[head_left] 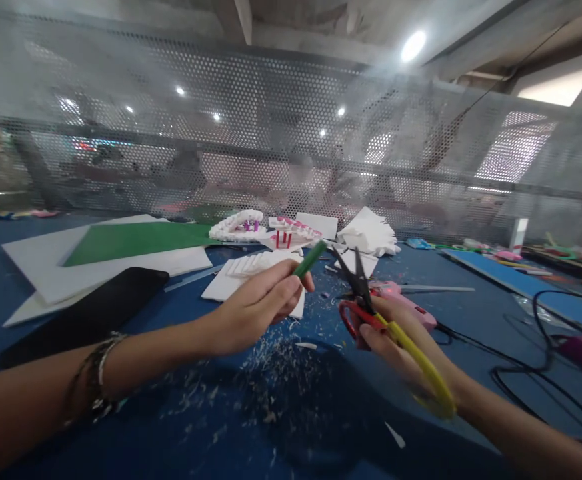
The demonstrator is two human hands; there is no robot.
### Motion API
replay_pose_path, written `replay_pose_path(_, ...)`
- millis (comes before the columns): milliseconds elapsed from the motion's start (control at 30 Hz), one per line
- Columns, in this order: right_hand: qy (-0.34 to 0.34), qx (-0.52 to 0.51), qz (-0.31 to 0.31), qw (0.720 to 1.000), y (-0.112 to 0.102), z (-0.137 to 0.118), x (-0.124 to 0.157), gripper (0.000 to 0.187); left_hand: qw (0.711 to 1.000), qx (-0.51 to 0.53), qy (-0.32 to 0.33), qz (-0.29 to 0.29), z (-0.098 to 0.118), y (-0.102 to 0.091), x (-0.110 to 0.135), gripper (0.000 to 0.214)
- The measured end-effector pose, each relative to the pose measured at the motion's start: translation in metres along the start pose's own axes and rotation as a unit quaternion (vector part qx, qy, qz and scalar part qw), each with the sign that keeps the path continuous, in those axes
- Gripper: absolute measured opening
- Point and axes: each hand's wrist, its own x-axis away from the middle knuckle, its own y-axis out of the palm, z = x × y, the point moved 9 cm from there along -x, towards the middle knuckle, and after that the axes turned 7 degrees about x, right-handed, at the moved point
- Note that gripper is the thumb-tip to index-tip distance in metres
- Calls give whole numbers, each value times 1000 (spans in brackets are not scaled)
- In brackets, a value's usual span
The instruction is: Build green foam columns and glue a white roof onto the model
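My left hand [255,308] is closed in a pinch on a short green stick [309,259], which points up and to the right. A bracelet sits on that wrist. My right hand [395,333] grips scissors [365,300] with one red and one yellow handle. The black blades are parted and point up, just right of the green stick's tip. Both hands hover above a blue table [291,427] strewn with small white scraps.
White and green foam sheets [121,250] lie at the left with a black flat object [85,313] in front. Small white foam models [265,230] and cut pieces stand behind. A pink glue gun [405,300] and black cables [535,360] lie at the right. A perforated metal screen [291,147] closes the back.
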Motion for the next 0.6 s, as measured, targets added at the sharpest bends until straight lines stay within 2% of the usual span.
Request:
replay_pose_path(67,4,47,-1,999,1,-1,0,12,999,-35,-9,-10,-4,3,2,20)
replay_pose_path(233,-19,80,-10,997,3,-14,1,16,996,-87,-21,-6,-8,7,6,26)
replay_pose_path(367,-37,127,-7,991,6,-18,4,18,996,-86,-24,-8,-10,11,7,28)
replay_pose_path(600,-65,148,19,987,3,-24,3,21,998,-30,-50,-19,-19,13,8,33)
